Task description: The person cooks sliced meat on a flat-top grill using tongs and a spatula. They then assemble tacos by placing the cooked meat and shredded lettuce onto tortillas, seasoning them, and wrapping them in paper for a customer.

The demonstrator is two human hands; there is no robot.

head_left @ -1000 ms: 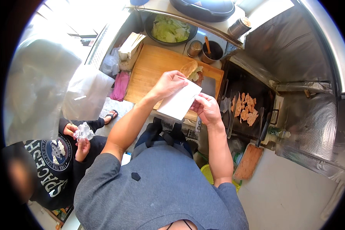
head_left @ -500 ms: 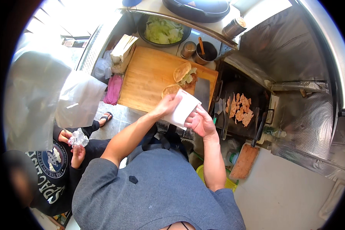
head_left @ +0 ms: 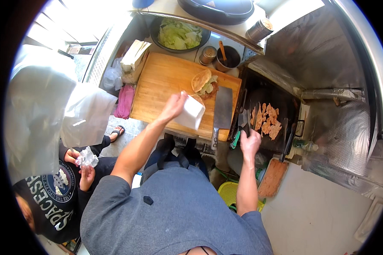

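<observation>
- Fingers of left hand pinched on white paper sleeve, above wooden board's near edge
- Right hand curled at metal tongs; grip hidden, can't tell
- Black griddle: ragged, browned meat pieces
- Round dark bowl: crinkly pale-green lettuce
- Cylindrical metal pot: orange-handled utensil

matt white paper sleeve, smooth wooden board, metal cleaver, shiny textured foil wall.
</observation>
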